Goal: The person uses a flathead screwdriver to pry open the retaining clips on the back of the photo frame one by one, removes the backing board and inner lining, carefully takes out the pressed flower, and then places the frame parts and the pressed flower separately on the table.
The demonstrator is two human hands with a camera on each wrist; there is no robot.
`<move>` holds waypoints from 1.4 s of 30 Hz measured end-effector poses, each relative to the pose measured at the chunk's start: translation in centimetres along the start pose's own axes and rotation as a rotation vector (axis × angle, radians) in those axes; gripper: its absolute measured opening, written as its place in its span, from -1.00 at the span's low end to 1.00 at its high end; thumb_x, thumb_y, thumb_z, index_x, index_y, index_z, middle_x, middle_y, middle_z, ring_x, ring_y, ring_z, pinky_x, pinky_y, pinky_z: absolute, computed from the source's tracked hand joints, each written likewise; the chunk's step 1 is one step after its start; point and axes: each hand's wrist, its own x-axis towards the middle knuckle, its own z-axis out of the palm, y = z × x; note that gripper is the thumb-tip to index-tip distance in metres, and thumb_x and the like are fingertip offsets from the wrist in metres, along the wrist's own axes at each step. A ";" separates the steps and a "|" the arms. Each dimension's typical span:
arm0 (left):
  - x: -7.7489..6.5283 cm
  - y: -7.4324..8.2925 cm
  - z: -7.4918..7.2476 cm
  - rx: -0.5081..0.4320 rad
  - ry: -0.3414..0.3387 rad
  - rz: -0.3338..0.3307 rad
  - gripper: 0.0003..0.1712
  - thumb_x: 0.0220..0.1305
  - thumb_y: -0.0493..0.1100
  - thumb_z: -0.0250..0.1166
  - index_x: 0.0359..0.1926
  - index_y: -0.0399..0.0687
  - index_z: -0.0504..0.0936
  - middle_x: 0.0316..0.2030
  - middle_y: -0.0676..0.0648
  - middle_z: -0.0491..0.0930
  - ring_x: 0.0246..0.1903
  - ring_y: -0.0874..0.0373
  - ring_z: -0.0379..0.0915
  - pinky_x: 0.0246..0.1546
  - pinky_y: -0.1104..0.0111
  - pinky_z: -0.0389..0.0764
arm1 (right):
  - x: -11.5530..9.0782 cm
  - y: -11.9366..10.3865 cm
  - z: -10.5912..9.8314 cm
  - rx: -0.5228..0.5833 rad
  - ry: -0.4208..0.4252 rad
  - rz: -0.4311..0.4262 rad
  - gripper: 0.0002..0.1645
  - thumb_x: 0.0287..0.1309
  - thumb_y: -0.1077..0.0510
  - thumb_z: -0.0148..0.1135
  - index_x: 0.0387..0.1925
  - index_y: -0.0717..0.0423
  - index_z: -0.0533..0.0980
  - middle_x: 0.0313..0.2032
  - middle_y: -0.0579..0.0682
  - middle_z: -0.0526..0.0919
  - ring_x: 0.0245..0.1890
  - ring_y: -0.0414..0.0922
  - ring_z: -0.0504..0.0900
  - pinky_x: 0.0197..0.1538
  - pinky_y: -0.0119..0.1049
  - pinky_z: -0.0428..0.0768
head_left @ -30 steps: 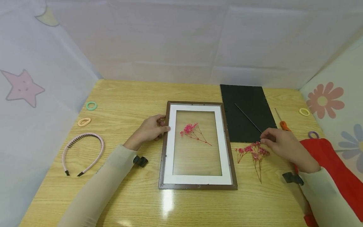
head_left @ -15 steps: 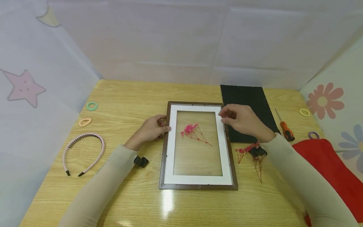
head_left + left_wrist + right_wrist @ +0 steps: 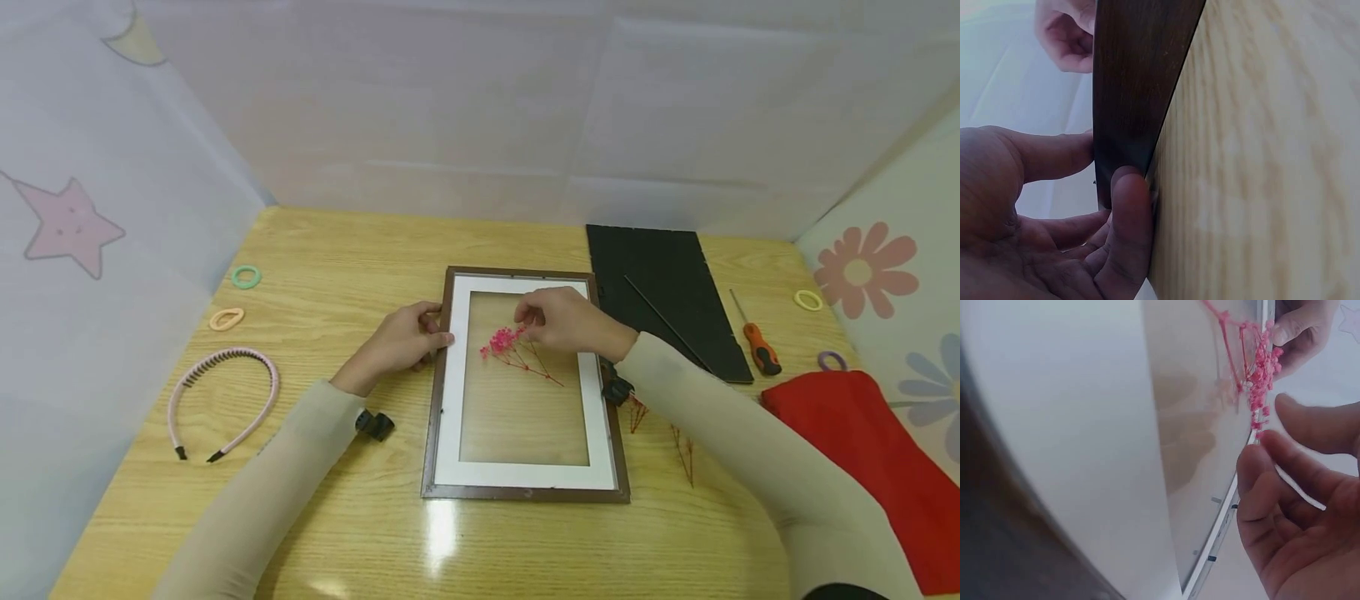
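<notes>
A brown picture frame (image 3: 432, 433) with a white mat (image 3: 525, 475) around a clear pane lies on the wooden table. On the pane rests a sprig of small pink dried flowers (image 3: 501, 340) with thin branching stems. My left hand (image 3: 399, 337) grips the frame's left side, thumb on the top edge and other fingers at its outer side. Over the pane, my right hand (image 3: 568, 320) is right at the flower heads. In the right wrist view its thumb and bent fingers stand apart beside the blossoms (image 3: 1263, 381), holding nothing.
Right of the frame, more pink sprigs (image 3: 686, 458) lie partly hidden under my right sleeve. A black board (image 3: 652, 250) bears a thin dark rod (image 3: 660, 317). Beyond are an orange-handled screwdriver (image 3: 761, 348) and red cloth (image 3: 840, 417). A pink headband (image 3: 272, 392) lies left.
My right hand has moved left from the loose sprigs, across the frame's right edge, to the flowers on the pane. My left hand has stayed on the frame.
</notes>
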 end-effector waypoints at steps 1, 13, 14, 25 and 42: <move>0.0 0.0 0.0 0.000 0.001 0.000 -0.19 0.38 -0.05 0.33 0.53 -0.10 0.21 -0.01 -0.14 0.53 -0.49 0.15 0.54 -0.52 0.40 0.66 | 0.1 -0.1 0.0 -0.007 -0.007 0.006 -0.85 0.21 0.17 0.42 -0.18 0.06 0.66 -0.34 -0.07 0.69 -0.31 -0.17 0.59 -0.18 -0.29 0.64; 0.2 0.1 0.1 -0.005 -0.006 -0.002 -0.20 0.38 -0.05 0.33 0.52 -0.10 0.23 -0.01 -0.15 0.52 -0.47 0.15 0.53 -0.51 0.40 0.67 | -0.2 0.1 -0.1 0.008 -0.024 0.034 -0.88 0.25 0.16 0.38 -0.42 -0.04 0.63 -0.44 -0.13 0.69 -0.43 -0.20 0.53 -0.31 -0.35 0.51; 0.2 0.1 0.1 -0.010 -0.006 -0.005 -0.20 0.38 -0.05 0.33 0.52 -0.10 0.23 0.00 -0.15 0.52 -0.47 0.15 0.53 -0.51 0.40 0.67 | -0.3 0.1 -0.1 0.025 -0.022 0.035 -0.89 0.25 0.17 0.38 -0.41 -0.03 0.63 -0.44 -0.13 0.70 -0.43 -0.21 0.54 -0.32 -0.36 0.51; 0.3 -0.2 0.0 -0.032 -0.010 -0.027 -0.20 0.36 -0.03 0.35 0.52 -0.05 0.24 0.01 -0.14 0.52 -0.47 0.15 0.53 -0.50 0.40 0.66 | -2.6 0.3 -0.7 0.208 0.090 0.068 -0.95 0.31 0.15 0.30 -0.31 -0.07 0.63 -0.40 -0.11 0.69 -0.39 -0.17 0.59 -0.36 -0.32 0.58; 0.0 -0.3 -0.3 -0.004 -0.008 -0.023 -0.20 0.37 0.01 0.35 0.51 -0.03 0.24 0.01 -0.12 0.52 -0.46 0.11 0.54 -0.48 0.36 0.67 | -7.6 1.5 -4.2 0.356 0.366 0.111 -0.95 0.33 0.19 0.31 -0.22 0.08 0.62 -0.35 0.13 0.69 -0.40 0.12 0.65 -0.38 -0.41 0.64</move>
